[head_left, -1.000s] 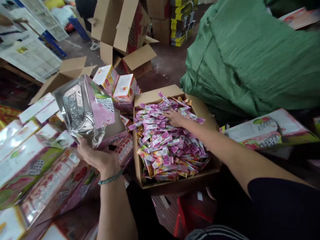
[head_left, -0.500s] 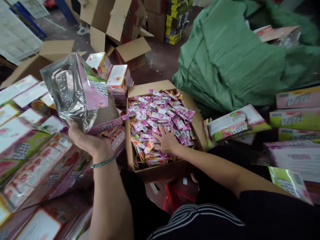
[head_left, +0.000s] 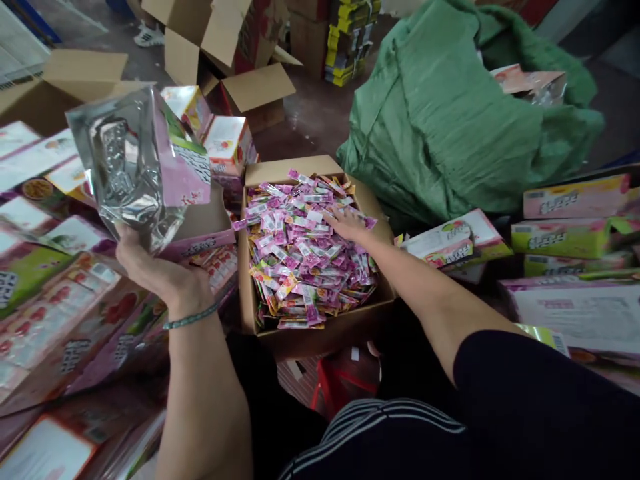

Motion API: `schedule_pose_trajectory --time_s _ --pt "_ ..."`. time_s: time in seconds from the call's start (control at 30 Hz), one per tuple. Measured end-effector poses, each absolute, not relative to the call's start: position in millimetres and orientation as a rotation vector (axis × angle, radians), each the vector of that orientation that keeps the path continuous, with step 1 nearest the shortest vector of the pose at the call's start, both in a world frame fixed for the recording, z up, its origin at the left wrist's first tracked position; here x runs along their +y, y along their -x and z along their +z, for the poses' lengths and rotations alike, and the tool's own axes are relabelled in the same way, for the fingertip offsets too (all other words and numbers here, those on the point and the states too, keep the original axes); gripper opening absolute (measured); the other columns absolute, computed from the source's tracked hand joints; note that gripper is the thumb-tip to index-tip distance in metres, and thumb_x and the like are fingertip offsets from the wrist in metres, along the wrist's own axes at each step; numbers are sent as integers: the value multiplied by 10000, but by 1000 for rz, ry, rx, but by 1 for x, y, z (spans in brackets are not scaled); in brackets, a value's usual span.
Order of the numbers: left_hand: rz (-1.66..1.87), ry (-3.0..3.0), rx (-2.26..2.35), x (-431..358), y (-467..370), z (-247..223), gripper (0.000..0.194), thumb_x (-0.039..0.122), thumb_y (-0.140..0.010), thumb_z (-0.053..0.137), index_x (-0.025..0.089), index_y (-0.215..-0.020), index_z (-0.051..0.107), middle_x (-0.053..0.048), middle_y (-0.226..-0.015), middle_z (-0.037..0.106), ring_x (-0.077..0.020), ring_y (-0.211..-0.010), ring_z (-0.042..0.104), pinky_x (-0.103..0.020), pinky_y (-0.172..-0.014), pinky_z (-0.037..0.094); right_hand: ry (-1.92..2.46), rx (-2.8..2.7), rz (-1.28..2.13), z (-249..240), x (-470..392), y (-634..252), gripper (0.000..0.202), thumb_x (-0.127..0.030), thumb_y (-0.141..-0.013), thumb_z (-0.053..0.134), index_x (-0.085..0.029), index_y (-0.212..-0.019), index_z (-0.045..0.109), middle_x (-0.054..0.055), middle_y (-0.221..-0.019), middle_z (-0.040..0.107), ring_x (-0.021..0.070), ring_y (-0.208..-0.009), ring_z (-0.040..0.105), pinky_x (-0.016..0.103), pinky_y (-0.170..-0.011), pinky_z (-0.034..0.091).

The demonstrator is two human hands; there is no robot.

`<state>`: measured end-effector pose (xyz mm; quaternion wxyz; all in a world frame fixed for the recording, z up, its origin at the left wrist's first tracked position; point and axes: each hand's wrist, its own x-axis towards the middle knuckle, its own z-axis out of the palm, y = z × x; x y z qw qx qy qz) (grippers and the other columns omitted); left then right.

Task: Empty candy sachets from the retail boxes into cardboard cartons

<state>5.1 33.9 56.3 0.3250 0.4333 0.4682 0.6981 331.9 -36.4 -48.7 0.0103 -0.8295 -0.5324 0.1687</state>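
My left hand (head_left: 155,270) is closed around the lower edge of a pink printed carton (head_left: 185,170) with a shiny, see-through plastic front, held up at the left. Below and right of it stands an open cardboard box (head_left: 280,172), heaped with small pink, purple and yellow sachets (head_left: 300,257). My right hand (head_left: 347,223) lies on the far right part of the heap, palm down, its fingers stretched out and touching sachets. It grips nothing that I can see.
Printed cartons (head_left: 65,333) pile up on my left, and more cartons (head_left: 560,237) are stacked at the right. A big green sack (head_left: 450,120) stands behind the box on the right. Open brown boxes (head_left: 260,87) sit at the back. Something red (head_left: 345,383) is below the box.
My right hand has moved from the middle of the sachet heap toward its far right side. The left hand still holds the pink carton. The whole view has shifted slightly.
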Motion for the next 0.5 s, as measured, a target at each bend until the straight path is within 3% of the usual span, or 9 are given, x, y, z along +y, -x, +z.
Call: schedule_pose_trajectory --time_s 0.07,0.2,0.27,0.37,0.43,0.5 --pt "1868 -1105 1116 33 -8 58 680 447 -774 387 156 -1369 540 -49 -1335 635 -225 -1369 560 -375 -1200 417 2651 -1512 620 -74 -47 -326 774 -695 -1046 190 -250 -1677 250 209 -1677 277 442 -1489 344 653 -1114 379" --pt "1892 -1091 1030 37 -13 59 617 393 -791 392 128 -1330 534 -68 -1320 653 -209 -1323 599 -383 -1194 434 2737 -1399 432 -95 -87 -302 692 -531 -1057 288 -213 -1670 260 220 -1657 302 416 -1448 401 612 -1099 402" --pt "1906 -1048 1040 39 -15 58 602 370 -809 388 103 -1332 518 -91 -1360 646 -196 -1335 593 -370 -1216 404 2758 -1454 445 -85 -99 -299 681 -489 -1044 326 -205 -1661 277 216 -1627 351 401 -1426 423 588 -1092 419" --pt "1894 -1013 1109 41 -14 57 573 335 -819 366 116 -1327 516 -89 -1399 635 -180 -1355 575 -366 -1237 367 2714 -1461 486 -54 -104 -301 591 -454 -1024 371 -211 -1552 476 194 -1564 437 405 -1387 452 606 -1097 417" --pt "1907 -1010 1147 42 -11 56 558 328 -819 354 126 -1311 522 -82 -1408 630 -177 -1363 564 -361 -1233 369 2581 -1515 366 -33 -100 -293 531 -447 -1030 375 -215 -1466 569 169 -1578 421 397 -1422 408 609 -1133 390" --pt "1929 -1001 1159 42 -9 55 558 336 -822 350 115 -1304 520 -92 -1408 626 -176 -1369 557 -342 -1221 380 2369 -1741 259 -21 -94 -277 538 -506 -1042 385 -245 -1482 550 129 -1640 339 390 -1497 295 620 -1181 335"
